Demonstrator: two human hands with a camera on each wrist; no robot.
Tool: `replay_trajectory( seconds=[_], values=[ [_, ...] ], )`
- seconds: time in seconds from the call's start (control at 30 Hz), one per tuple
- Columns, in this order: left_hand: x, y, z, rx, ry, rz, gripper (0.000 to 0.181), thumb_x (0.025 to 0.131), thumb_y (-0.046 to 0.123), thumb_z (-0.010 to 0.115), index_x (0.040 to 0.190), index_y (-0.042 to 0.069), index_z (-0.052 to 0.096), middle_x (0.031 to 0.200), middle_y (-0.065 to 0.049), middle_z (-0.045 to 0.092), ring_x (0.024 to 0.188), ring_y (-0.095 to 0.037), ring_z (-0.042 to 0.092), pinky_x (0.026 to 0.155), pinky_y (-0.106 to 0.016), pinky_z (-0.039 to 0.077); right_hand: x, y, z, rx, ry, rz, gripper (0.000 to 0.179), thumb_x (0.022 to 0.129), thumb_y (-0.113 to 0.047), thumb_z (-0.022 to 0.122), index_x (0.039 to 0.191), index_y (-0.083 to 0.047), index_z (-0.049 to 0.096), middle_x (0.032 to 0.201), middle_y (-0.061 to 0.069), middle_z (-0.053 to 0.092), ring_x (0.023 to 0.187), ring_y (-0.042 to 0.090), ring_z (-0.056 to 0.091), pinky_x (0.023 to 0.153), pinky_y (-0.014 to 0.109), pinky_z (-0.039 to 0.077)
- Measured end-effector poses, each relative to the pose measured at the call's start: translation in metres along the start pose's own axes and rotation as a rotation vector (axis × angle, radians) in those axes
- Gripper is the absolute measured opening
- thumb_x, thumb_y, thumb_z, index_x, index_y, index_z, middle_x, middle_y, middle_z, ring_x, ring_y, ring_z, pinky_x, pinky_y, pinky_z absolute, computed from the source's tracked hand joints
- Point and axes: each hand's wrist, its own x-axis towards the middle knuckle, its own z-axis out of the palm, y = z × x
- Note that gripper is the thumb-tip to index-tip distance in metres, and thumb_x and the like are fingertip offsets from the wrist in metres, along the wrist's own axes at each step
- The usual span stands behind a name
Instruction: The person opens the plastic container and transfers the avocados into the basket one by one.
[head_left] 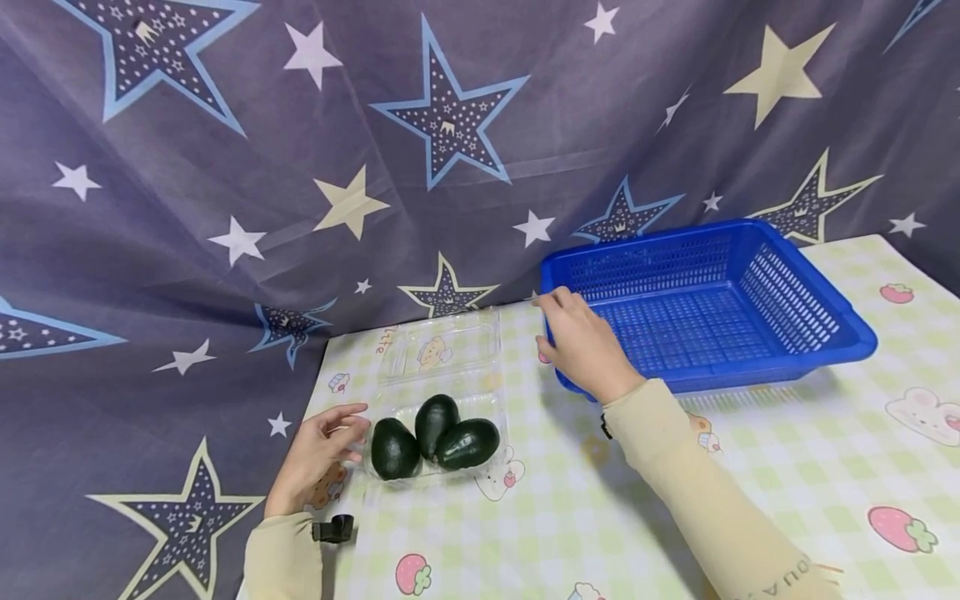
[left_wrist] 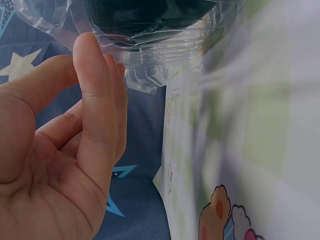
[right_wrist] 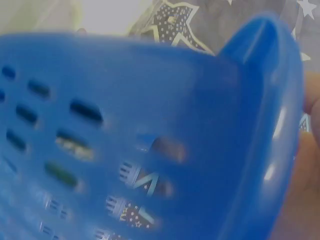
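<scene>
Three dark green avocados (head_left: 468,444) lie in a clear plastic clamshell box (head_left: 486,407), its lid folded back toward the curtain. At the box's left side is my left hand (head_left: 318,450), fingers loosely bent. In the left wrist view its fingertips come right up to the box's edge (left_wrist: 160,57); whether they touch is unclear. My right hand (head_left: 588,346) is at the left rim of a blue plastic basket (head_left: 757,367), thumb and index finger spread apart. The right wrist view shows the basket wall (right_wrist: 165,90) close up, hiding most of that hand.
A checked tablecloth (head_left: 570,533) with cartoon prints covers the table. Behind it hangs a dark star-patterned curtain (head_left: 315,142), close to the basket's back rim. The basket stands to the right of the clamshell box, with a stretch of cloth between them.
</scene>
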Motion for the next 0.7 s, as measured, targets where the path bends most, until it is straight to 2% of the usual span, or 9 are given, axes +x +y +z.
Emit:
replay_trajectory(
  seconds=[0.13, 0.2, 0.4, 0.7],
  values=[
    [0.000, 0.000, 0.000, 0.002, -0.003, 0.003, 0.053, 0.098, 0.021, 0.065, 0.140, -0.008, 0.049, 0.107, -0.020, 0.064, 0.065, -0.018, 0.067, 0.064, -0.037, 0.062, 0.000, -0.009, 0.008, 0.000, 0.039, -0.109, 0.048, 0.087, -0.011, 0.075, 0.129, 0.002, 0.057, 0.122, 0.018, 0.057, 0.112, 0.033, 0.056, 0.087, 0.042, 0.057],
    [0.001, 0.001, 0.000, 0.005, 0.002, 0.002, 0.053, 0.098, 0.021, 0.065, 0.140, -0.007, 0.050, 0.108, -0.021, 0.065, 0.067, -0.018, 0.068, 0.064, -0.037, 0.062, 0.000, -0.015, 0.012, -0.009, 0.052, -0.136, 0.046, 0.086, -0.011, 0.076, 0.126, 0.002, 0.059, 0.121, 0.018, 0.058, 0.111, 0.033, 0.056, 0.086, 0.041, 0.057],
    [0.002, 0.001, 0.001, 0.014, 0.006, 0.000, 0.052, 0.098, 0.023, 0.065, 0.139, -0.006, 0.050, 0.110, -0.021, 0.065, 0.070, -0.017, 0.068, 0.064, -0.036, 0.062, -0.003, -0.027, 0.022, -0.020, 0.033, -0.145, 0.043, 0.084, -0.011, 0.078, 0.122, 0.002, 0.061, 0.118, 0.015, 0.059, 0.112, 0.031, 0.057, 0.086, 0.040, 0.057],
    [0.000, 0.000, 0.000, 0.000, 0.005, -0.003, 0.051, 0.099, 0.018, 0.064, 0.140, -0.007, 0.050, 0.110, -0.024, 0.064, 0.065, -0.018, 0.068, 0.064, -0.037, 0.062, -0.008, -0.041, 0.038, -0.047, -0.055, -0.170, 0.041, 0.083, -0.011, 0.079, 0.119, -0.003, 0.063, 0.112, 0.011, 0.061, 0.101, 0.027, 0.060, 0.074, 0.039, 0.058]
  ],
)
